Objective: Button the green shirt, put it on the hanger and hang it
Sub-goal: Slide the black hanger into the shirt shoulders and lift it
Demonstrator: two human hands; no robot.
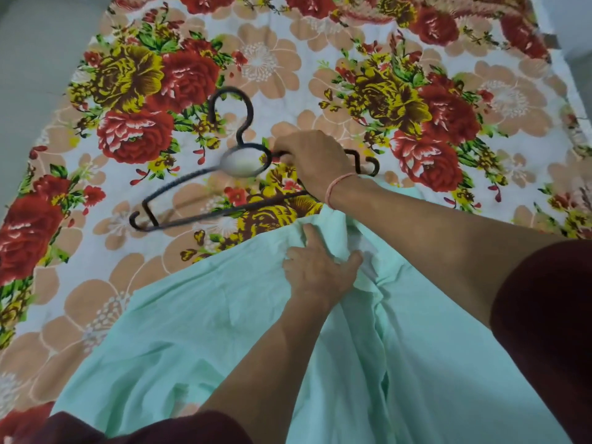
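The pale green shirt (198, 322) lies spread on the flowered bedsheet (262, 59), its collar end pointing away from me. My left hand (317, 267) pinches the fabric at the collar opening, fingers curled into the cloth. A black hanger (192, 179) lies just beyond the collar, hook pointing to the far left. My right hand (315, 160) grips the hanger's upper right shoulder, and the hanger's right end sits at the shirt's edge. A thin pink thread circles my right wrist.
The bedsheet covers the whole bed. A grey floor (28, 59) shows along the left side and a pale wall strip (573, 33) at the far right. My dark red sleeves fill the lower corners.
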